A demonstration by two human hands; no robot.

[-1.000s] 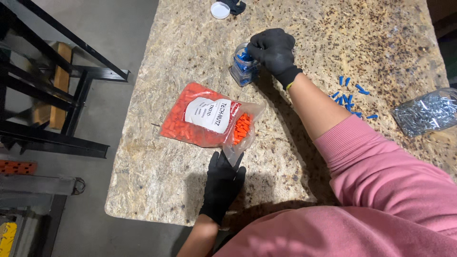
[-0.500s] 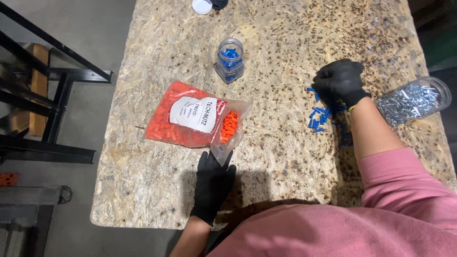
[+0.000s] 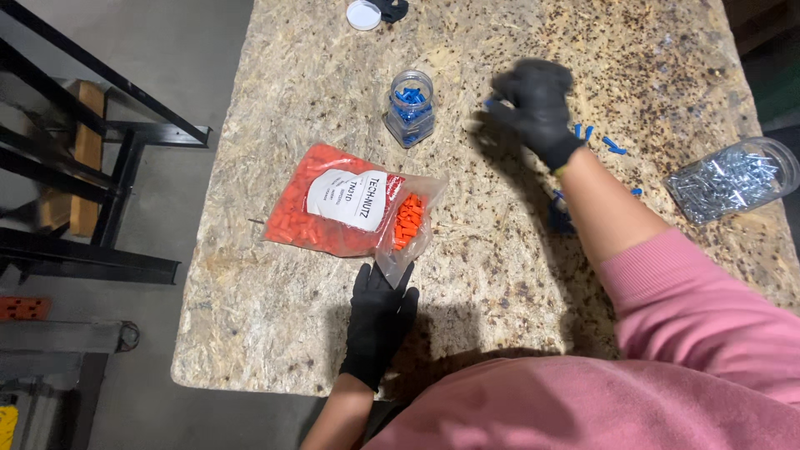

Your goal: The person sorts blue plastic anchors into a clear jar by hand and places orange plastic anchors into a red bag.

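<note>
My right hand (image 3: pixel 533 104), in a black glove, is blurred in mid-air right of a small clear jar (image 3: pixel 410 107) partly filled with blue plastic pieces. Its fingers are pinched on blue pieces, one showing at the fingertips. More loose blue pieces (image 3: pixel 612 144) lie on the table behind my forearm. My left hand (image 3: pixel 380 321), also gloved, rests flat on the table, its fingertips touching the open end of a plastic bag of orange pieces (image 3: pixel 346 208) with a white label.
The worktop is a chipboard table (image 3: pixel 275 317). A clear jar of metal screws (image 3: pixel 733 179) lies on its side at the right edge. A white lid (image 3: pixel 363 14) and a dark object sit at the far edge. A black metal frame (image 3: pixel 92 150) stands left.
My right hand went from the jar to the loose blue pieces at the right, gathered some, and now moves back left toward the jar. My left hand stayed on the bag.
</note>
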